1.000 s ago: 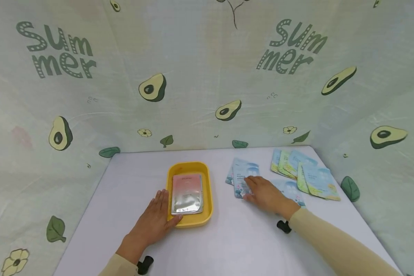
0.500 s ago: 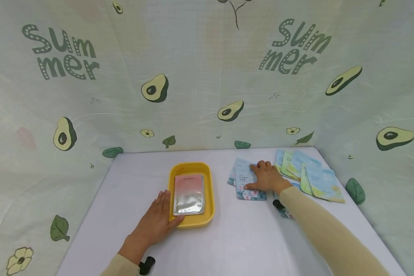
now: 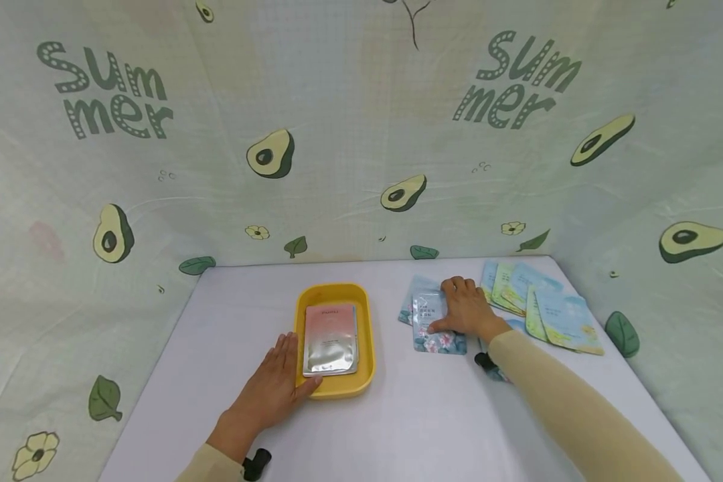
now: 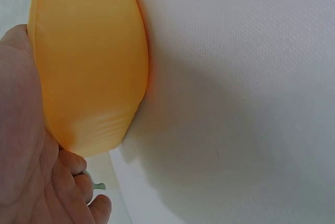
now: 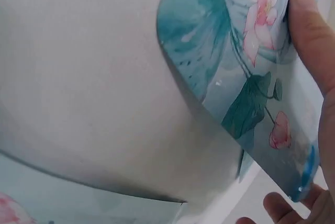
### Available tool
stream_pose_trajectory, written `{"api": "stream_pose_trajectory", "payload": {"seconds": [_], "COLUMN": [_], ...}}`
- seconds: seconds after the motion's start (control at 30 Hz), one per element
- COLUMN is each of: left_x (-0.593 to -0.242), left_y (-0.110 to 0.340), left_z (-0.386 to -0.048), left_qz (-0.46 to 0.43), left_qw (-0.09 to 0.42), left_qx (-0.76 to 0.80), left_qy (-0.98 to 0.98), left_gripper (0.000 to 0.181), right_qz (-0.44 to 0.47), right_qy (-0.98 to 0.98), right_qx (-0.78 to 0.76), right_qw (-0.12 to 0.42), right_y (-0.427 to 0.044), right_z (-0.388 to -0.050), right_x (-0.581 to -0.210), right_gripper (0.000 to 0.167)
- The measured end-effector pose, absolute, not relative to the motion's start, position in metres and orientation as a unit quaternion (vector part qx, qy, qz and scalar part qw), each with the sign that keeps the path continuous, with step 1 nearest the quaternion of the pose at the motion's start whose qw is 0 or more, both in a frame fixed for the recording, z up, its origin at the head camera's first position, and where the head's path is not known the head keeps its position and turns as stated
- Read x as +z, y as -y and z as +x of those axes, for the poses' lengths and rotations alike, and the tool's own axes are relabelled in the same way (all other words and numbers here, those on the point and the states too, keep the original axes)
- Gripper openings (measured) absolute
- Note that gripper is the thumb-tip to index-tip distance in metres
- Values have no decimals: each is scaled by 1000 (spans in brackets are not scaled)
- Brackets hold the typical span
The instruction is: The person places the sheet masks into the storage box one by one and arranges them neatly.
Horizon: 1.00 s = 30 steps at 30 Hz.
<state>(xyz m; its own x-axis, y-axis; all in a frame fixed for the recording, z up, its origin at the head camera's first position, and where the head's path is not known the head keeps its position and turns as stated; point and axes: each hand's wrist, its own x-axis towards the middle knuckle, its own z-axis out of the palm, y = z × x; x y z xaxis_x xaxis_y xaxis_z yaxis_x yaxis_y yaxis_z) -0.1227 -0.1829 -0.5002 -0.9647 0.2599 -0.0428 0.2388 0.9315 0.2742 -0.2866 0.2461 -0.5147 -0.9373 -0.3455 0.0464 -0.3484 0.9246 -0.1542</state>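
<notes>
My left hand (image 3: pixel 268 388) rests along the left side of a yellow tray (image 3: pixel 333 387), fingers straight, thumb at its front rim. Inside the tray lies a pink and silver face mask packet (image 3: pixel 330 338). At the right, my right hand (image 3: pixel 468 312) grips a blue face mask packet (image 3: pixel 436 340) with lotus flowers. In the right wrist view its thumb (image 5: pixel 309 30) presses on the packet's face, while other fingers (image 5: pixel 280 205) show past its edge. Another blue packet (image 3: pixel 418 284) lies partly beneath it.
Several blue and green packets (image 3: pixel 563 318) overlap at the table's back right. One more flowered packet (image 5: pixel 94 200) lies near the right wrist, partly hidden by the forearm in the head view. A printed cloth (image 3: pixel 337 134) hangs behind the white table (image 3: pixel 410 415).
My right hand moved from the packet's near part to its far right edge and took hold. The packet has tilted slightly in its grip. My left hand stays at the tray.
</notes>
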Motion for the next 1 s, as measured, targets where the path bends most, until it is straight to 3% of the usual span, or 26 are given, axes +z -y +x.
{"api": "stream_pose_trajectory", "payload": {"seconds": [0.4, 0.57, 0.77, 1.0], "left_x": [-499, -496, -494, -497], "left_y": [183, 182, 183, 183], "left_z": [-123, -121, -121, -122], "left_qz": [128, 125, 122, 121], "left_qw": [46, 50, 62, 62], "left_qx": [129, 145, 150, 151], "left_qy": [-982, -980, -979, -979], "left_gripper": [102, 101, 102, 102], "right_qz": [179, 203, 203, 169], "right_qy": [969, 960, 964, 964], "right_qx": [81, 75, 127, 204], "right_qw": [149, 178, 120, 27], "right_y": [-236, -233, -228, -223], "right_z": [-256, -243, -233, -229], "right_x": [-499, -502, -494, -470], "right_gripper": [82, 67, 56, 74]}}
